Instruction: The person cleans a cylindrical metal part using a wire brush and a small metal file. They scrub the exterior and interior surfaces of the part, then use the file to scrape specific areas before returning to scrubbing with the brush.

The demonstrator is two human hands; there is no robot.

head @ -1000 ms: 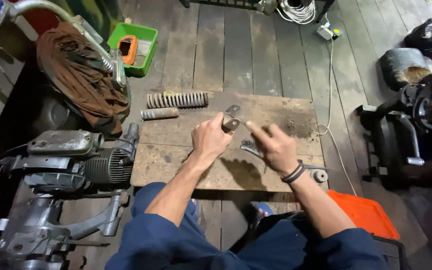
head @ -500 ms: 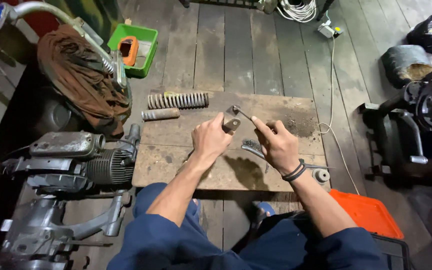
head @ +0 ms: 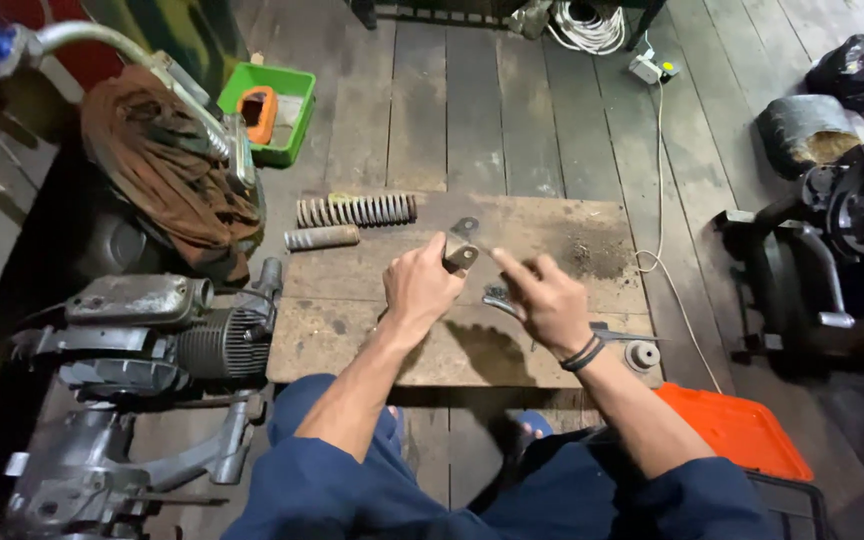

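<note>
Rusty coil spring (head: 356,210) behind, engine (head: 152,330) left — left hand (head: 420,285) pinching metal bracket (head: 461,245), right hand (head: 542,297) fingers loose, apart.

From where I sit I see no labels, signs or screens, and the only package-like thing is a knotted black plastic bag (head: 857,62) on the floor planks at far right.

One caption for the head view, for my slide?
Left hand holds a small metal bracket over a wooden board; right hand reaches in.

Bracket (head: 460,256) part-hidden by left hand (head: 418,285) grip.
</note>
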